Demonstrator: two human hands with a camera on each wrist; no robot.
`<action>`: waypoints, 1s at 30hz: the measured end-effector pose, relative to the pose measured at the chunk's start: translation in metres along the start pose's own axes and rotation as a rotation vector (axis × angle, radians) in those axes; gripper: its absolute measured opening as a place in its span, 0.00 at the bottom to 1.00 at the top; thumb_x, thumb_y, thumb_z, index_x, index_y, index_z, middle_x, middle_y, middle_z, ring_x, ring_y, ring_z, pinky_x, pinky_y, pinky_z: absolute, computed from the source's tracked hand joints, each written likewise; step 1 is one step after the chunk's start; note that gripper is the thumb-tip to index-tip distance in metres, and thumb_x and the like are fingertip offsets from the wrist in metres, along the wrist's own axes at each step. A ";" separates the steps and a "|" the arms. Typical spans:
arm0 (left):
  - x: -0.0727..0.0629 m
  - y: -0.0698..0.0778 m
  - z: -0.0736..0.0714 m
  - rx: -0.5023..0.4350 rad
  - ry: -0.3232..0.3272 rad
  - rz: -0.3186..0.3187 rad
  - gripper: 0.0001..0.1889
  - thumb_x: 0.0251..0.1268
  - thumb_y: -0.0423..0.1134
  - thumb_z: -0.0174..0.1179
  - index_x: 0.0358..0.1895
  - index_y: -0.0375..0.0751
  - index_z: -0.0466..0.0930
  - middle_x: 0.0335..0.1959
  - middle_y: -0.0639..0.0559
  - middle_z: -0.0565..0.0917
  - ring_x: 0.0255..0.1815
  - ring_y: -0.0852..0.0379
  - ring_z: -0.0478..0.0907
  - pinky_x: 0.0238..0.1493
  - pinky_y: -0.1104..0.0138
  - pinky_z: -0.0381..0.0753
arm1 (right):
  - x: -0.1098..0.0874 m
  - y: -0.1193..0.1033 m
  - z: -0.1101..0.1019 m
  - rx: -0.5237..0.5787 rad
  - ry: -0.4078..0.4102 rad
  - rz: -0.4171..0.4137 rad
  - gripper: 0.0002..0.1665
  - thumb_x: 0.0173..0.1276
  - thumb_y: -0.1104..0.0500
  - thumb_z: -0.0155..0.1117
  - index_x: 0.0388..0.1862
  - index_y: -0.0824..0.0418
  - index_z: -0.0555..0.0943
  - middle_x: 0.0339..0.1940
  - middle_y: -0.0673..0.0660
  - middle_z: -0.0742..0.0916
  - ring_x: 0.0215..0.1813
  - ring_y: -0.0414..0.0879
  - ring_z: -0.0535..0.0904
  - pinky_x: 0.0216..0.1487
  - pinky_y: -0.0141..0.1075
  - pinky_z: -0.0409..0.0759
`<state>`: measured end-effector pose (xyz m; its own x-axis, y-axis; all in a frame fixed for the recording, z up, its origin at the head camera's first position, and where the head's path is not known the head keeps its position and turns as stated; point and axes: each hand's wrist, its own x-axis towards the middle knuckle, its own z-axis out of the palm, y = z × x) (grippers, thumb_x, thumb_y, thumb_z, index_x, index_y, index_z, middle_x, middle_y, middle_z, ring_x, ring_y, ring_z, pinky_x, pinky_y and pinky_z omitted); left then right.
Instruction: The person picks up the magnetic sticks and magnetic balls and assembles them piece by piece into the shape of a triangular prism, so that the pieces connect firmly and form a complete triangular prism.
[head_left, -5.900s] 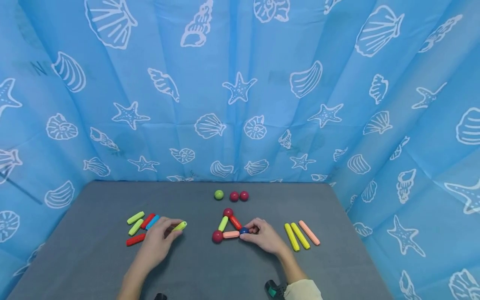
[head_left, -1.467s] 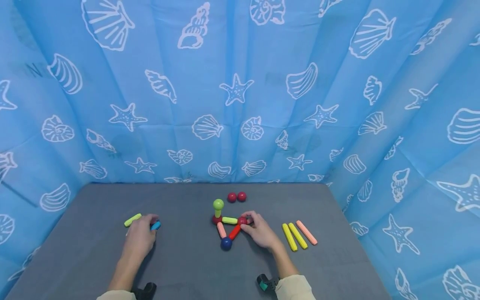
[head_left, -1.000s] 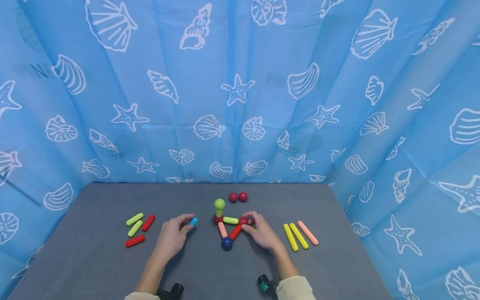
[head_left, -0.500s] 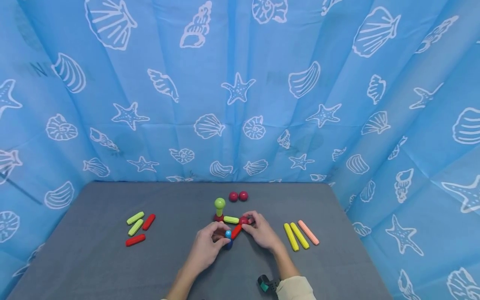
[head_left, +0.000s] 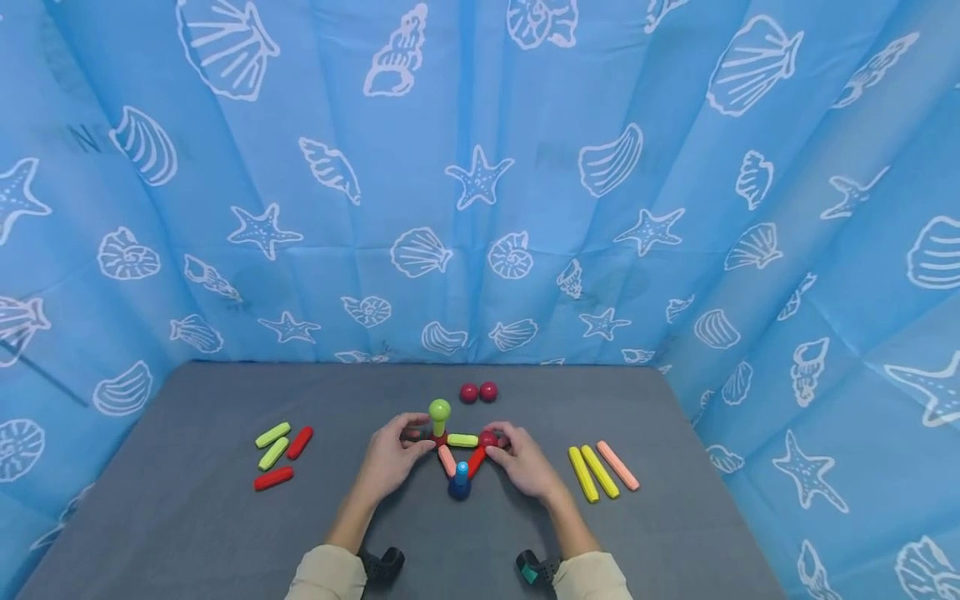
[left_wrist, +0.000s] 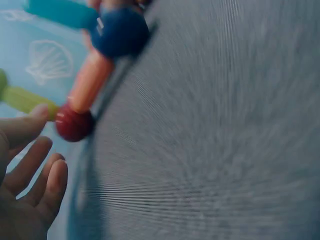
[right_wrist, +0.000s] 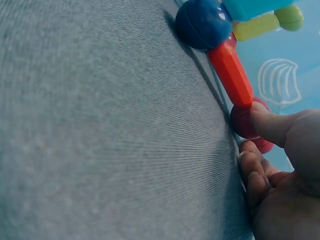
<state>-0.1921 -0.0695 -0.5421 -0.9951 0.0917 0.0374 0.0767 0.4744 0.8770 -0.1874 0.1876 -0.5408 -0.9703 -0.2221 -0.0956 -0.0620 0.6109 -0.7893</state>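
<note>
A triangle of magnetic rods and balls lies mid-table. Its sides are a peach rod (head_left: 447, 461), a red rod (right_wrist: 232, 75) and a yellow-green rod (head_left: 462, 440). A light blue rod (head_left: 462, 472) stands upright on the blue ball (head_left: 459, 488). At the left corner, another yellow-green rod (left_wrist: 27, 100) rises from a dark red ball (left_wrist: 75, 122), topped by a green ball (head_left: 439, 409). My left hand (head_left: 393, 454) is beside this corner, thumb tip at the rod's base, other fingers spread loosely. My right hand (head_left: 525, 462) grips the right corner's red ball (right_wrist: 243, 122) between thumb and fingers.
Two loose red balls (head_left: 478, 392) sit behind the triangle. On the left lie two yellow-green rods (head_left: 273, 443) and two red rods (head_left: 273, 478). Two long yellow rods (head_left: 589, 473) and a long peach rod (head_left: 618, 465) lie on the right. A shell-patterned curtain (head_left: 480, 275) hangs behind.
My left hand picked up the light blue rod, stood it on the blue ball, let go, and moved back to the left corner. My right hand stays at the right red ball.
</note>
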 end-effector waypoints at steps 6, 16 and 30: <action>0.012 -0.008 0.006 0.107 -0.079 -0.021 0.18 0.65 0.43 0.70 0.57 0.48 0.84 0.51 0.52 0.89 0.55 0.52 0.84 0.58 0.50 0.82 | 0.003 -0.003 0.001 -0.006 0.004 0.016 0.26 0.77 0.47 0.61 0.69 0.53 0.75 0.45 0.55 0.80 0.44 0.46 0.74 0.45 0.38 0.73; 0.016 -0.003 0.011 0.157 -0.069 0.004 0.16 0.65 0.45 0.70 0.54 0.49 0.87 0.47 0.54 0.90 0.49 0.55 0.85 0.52 0.53 0.84 | 0.055 -0.014 -0.008 -0.092 0.261 0.083 0.35 0.75 0.49 0.64 0.74 0.62 0.69 0.61 0.65 0.77 0.61 0.57 0.78 0.66 0.53 0.76; 0.016 -0.004 0.008 0.156 -0.068 -0.030 0.16 0.64 0.44 0.71 0.53 0.47 0.87 0.47 0.53 0.90 0.49 0.55 0.84 0.55 0.50 0.83 | 0.056 -0.028 -0.012 -0.039 0.313 -0.002 0.22 0.71 0.51 0.70 0.58 0.58 0.80 0.44 0.56 0.82 0.42 0.46 0.76 0.41 0.35 0.76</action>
<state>-0.2076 -0.0633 -0.5489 -0.9910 0.1316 -0.0246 0.0610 0.6076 0.7919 -0.2431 0.1675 -0.5170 -0.9947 0.0177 0.1017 -0.0668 0.6405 -0.7651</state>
